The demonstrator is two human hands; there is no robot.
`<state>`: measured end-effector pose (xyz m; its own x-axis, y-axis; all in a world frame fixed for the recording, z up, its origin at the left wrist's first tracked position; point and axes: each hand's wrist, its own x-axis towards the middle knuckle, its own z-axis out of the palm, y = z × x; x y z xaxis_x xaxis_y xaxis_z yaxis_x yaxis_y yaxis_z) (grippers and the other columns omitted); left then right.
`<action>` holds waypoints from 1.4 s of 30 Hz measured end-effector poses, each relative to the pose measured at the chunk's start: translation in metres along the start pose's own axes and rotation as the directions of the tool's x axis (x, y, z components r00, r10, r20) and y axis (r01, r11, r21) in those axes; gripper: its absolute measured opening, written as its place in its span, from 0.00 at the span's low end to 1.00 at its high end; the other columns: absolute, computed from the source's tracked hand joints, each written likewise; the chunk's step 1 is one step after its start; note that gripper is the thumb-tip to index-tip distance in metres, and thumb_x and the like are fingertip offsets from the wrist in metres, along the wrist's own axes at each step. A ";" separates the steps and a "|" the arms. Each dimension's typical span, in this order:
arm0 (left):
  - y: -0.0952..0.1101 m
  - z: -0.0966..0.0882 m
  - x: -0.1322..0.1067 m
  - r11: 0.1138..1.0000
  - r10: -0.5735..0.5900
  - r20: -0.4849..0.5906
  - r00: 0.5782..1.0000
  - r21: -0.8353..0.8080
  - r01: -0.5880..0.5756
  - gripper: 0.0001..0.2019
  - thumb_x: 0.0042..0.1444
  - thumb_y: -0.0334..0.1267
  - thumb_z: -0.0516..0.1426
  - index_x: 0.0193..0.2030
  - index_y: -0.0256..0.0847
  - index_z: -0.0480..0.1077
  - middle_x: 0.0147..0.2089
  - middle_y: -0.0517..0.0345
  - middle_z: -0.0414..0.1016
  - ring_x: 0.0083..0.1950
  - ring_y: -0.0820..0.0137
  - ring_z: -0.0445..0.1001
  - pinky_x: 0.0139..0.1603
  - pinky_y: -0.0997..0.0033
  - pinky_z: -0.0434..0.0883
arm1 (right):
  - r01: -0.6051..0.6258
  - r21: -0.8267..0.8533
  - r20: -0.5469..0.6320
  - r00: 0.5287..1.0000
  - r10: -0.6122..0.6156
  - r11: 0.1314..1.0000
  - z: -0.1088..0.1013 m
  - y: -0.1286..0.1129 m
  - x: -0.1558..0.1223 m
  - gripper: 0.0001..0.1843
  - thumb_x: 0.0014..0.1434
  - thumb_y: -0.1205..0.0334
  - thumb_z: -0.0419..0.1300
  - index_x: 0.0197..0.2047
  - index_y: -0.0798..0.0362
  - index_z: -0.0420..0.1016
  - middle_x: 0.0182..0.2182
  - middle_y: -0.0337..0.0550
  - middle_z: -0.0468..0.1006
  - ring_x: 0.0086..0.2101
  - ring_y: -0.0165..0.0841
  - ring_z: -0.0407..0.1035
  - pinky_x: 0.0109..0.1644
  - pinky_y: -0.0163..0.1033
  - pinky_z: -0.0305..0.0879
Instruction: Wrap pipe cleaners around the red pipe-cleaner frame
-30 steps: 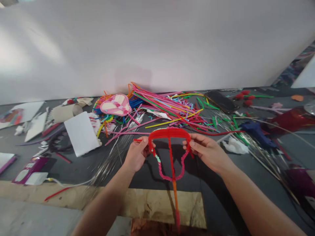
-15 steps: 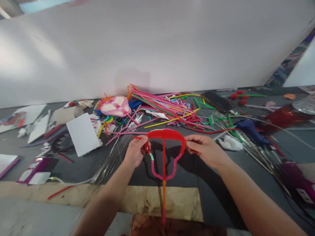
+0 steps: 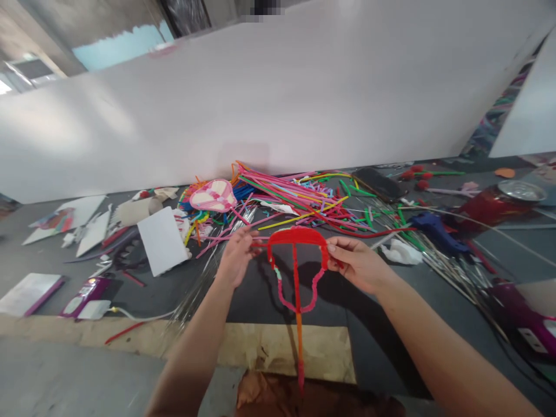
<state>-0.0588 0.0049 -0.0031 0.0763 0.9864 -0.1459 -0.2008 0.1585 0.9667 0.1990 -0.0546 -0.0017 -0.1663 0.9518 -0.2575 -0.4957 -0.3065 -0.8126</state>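
Observation:
Between my hands stands a pipe-cleaner frame [image 3: 313, 288], an outline with a densely filled red band across its top, pink lower curves and a short mint stretch at left. Its straight stem [image 3: 299, 336] runs down the middle, red, then orange, then pink at the foot. My right hand [image 3: 356, 262] pinches the frame's upper right edge. Off the upper left corner, my left hand [image 3: 237, 255] has its fingertips closed on a loose red pipe cleaner end [image 3: 260, 245] that sticks out sideways from the band.
Behind lies a heap of coloured pipe cleaners [image 3: 295, 194] with a pink and cream heart-shaped piece [image 3: 212, 197]. A white card [image 3: 163, 241] and wires are at left. Toward the right are a blue glue gun [image 3: 438, 230], a red can [image 3: 489, 208] and crumpled tissue [image 3: 402, 252].
My left hand has moved left off the frame's corner, drawing the red pipe cleaner end outward. My right hand keeps its grip. The view has tilted up and shifted left.

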 end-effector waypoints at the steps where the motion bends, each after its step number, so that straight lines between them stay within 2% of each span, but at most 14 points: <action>1: 0.007 -0.001 0.000 0.990 0.122 -0.075 0.990 0.080 -0.116 0.23 0.47 0.44 0.63 0.49 0.43 0.64 0.49 0.52 0.70 0.45 0.68 0.72 0.43 0.70 0.71 | -0.003 0.009 0.012 1.000 0.003 1.000 0.000 0.000 0.000 0.14 0.40 0.56 0.72 0.27 0.53 0.75 0.19 0.34 0.68 0.21 0.24 0.61 0.25 0.33 0.55; 3: 0.023 0.002 -0.006 0.872 0.405 -0.120 0.906 0.347 -0.344 0.24 0.47 0.42 0.63 0.52 0.45 0.64 0.55 0.50 0.66 0.56 0.65 0.66 0.54 0.67 0.66 | -0.011 0.016 0.043 0.999 0.010 1.000 0.000 0.001 -0.001 0.13 0.42 0.57 0.71 0.28 0.53 0.75 0.19 0.34 0.68 0.21 0.24 0.61 0.25 0.32 0.55; 4: 0.031 0.007 -0.010 0.754 0.514 -0.037 0.857 0.497 -0.430 0.24 0.48 0.40 0.63 0.53 0.45 0.64 0.58 0.49 0.64 0.60 0.63 0.63 0.59 0.64 0.62 | -0.015 0.013 0.060 0.998 0.015 1.000 0.000 0.002 -0.001 0.12 0.43 0.57 0.71 0.28 0.54 0.75 0.19 0.34 0.68 0.21 0.24 0.61 0.25 0.32 0.55; 5: 0.039 0.014 -0.015 0.618 0.538 0.136 0.832 0.608 -0.499 0.23 0.49 0.39 0.62 0.53 0.45 0.65 0.59 0.49 0.64 0.62 0.62 0.61 0.62 0.60 0.57 | -0.018 0.007 0.076 0.997 0.018 1.000 0.000 0.003 -0.002 0.12 0.43 0.57 0.71 0.28 0.54 0.75 0.20 0.34 0.69 0.21 0.24 0.62 0.25 0.32 0.55; 7: 0.051 0.033 -0.024 0.385 0.473 0.478 0.740 0.643 -0.662 0.20 0.52 0.39 0.60 0.53 0.46 0.67 0.59 0.50 0.66 0.65 0.60 0.57 0.66 0.55 0.50 | -0.018 -0.009 0.103 0.995 0.019 1.000 0.001 0.005 -0.003 0.12 0.45 0.57 0.70 0.28 0.54 0.75 0.21 0.35 0.70 0.22 0.24 0.63 0.26 0.32 0.56; 8: 0.054 0.043 -0.026 0.320 0.409 0.604 0.685 0.608 -0.727 0.21 0.53 0.39 0.60 0.54 0.47 0.67 0.60 0.50 0.66 0.66 0.59 0.55 0.66 0.53 0.48 | -0.016 -0.018 0.116 0.993 0.018 1.000 0.002 0.006 -0.003 0.11 0.46 0.56 0.69 0.28 0.54 0.75 0.21 0.35 0.70 0.22 0.25 0.63 0.27 0.32 0.56; 10: 0.056 0.062 -0.026 0.268 0.281 0.743 0.608 0.547 -0.793 0.22 0.53 0.41 0.60 0.55 0.47 0.66 0.61 0.50 0.65 0.67 0.57 0.53 0.67 0.50 0.44 | -0.007 -0.025 0.138 0.990 0.010 1.000 0.003 0.007 -0.004 0.11 0.47 0.57 0.69 0.28 0.55 0.75 0.21 0.36 0.70 0.23 0.25 0.63 0.27 0.32 0.57; 12: 0.053 0.074 -0.020 0.270 0.191 0.797 0.573 0.519 -0.811 0.21 0.53 0.41 0.59 0.55 0.46 0.67 0.60 0.50 0.67 0.67 0.57 0.55 0.67 0.48 0.41 | -0.002 -0.028 0.157 0.988 0.006 1.000 0.003 0.009 -0.005 0.11 0.47 0.57 0.69 0.28 0.54 0.75 0.22 0.36 0.71 0.23 0.25 0.63 0.28 0.32 0.57; 14: 0.049 0.080 -0.014 0.293 0.127 0.815 0.565 0.513 -0.807 0.17 0.55 0.40 0.58 0.52 0.46 0.69 0.55 0.51 0.72 0.64 0.59 0.60 0.66 0.49 0.42 | -0.002 -0.028 0.174 0.985 0.007 1.000 0.003 0.009 -0.005 0.10 0.47 0.57 0.68 0.29 0.54 0.76 0.22 0.36 0.71 0.23 0.24 0.63 0.28 0.33 0.56; 19: 0.047 0.083 -0.007 0.399 0.099 0.842 0.530 0.454 -0.796 0.07 0.57 0.38 0.55 0.40 0.42 0.73 0.41 0.53 0.74 0.46 0.65 0.71 0.53 0.65 0.63 | -0.001 -0.036 0.213 0.977 0.009 0.999 0.005 0.008 -0.006 0.10 0.50 0.56 0.67 0.28 0.55 0.75 0.21 0.36 0.71 0.23 0.25 0.63 0.30 0.33 0.56; 21: 0.049 0.082 -0.007 0.428 0.079 0.850 0.520 0.443 -0.788 0.07 0.58 0.36 0.54 0.40 0.41 0.72 0.41 0.52 0.73 0.45 0.66 0.70 0.49 0.68 0.65 | -0.001 -0.050 0.223 0.975 0.012 0.999 0.007 0.007 -0.006 0.11 0.51 0.56 0.66 0.27 0.55 0.74 0.21 0.36 0.70 0.23 0.25 0.62 0.30 0.34 0.55; 29: 0.049 0.076 0.000 0.416 0.013 0.891 0.454 0.408 -0.813 0.07 0.59 0.35 0.52 0.39 0.41 0.72 0.40 0.53 0.73 0.45 0.67 0.69 0.49 0.69 0.63 | -0.108 -0.001 0.212 0.972 0.105 0.994 0.011 0.014 -0.006 0.11 0.51 0.55 0.66 0.28 0.55 0.74 0.21 0.35 0.68 0.22 0.24 0.59 0.29 0.32 0.55; 36: 0.047 0.073 0.002 0.429 -0.008 0.890 0.455 0.414 -0.803 0.12 0.59 0.35 0.51 0.44 0.43 0.74 0.41 0.51 0.71 0.43 0.67 0.69 0.45 0.68 0.64 | -0.199 0.058 0.204 0.961 0.184 0.978 0.010 0.024 -0.004 0.12 0.48 0.55 0.68 0.32 0.55 0.76 0.22 0.36 0.70 0.23 0.24 0.61 0.28 0.32 0.58; 42: 0.049 0.075 -0.001 0.444 -0.051 0.896 0.441 0.416 -0.793 0.11 0.60 0.33 0.51 0.40 0.42 0.74 0.41 0.52 0.71 0.42 0.69 0.69 0.46 0.71 0.64 | -0.235 0.065 0.312 0.928 0.204 0.970 0.011 0.031 -0.005 0.14 0.48 0.53 0.68 0.31 0.56 0.77 0.24 0.40 0.74 0.24 0.25 0.64 0.27 0.31 0.55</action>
<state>0.0042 0.0084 0.0598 0.9189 0.3874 0.0743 0.2570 -0.7307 0.6325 0.1752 -0.0686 -0.0196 -0.5216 0.8182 -0.2418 -0.4971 -0.5218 -0.6933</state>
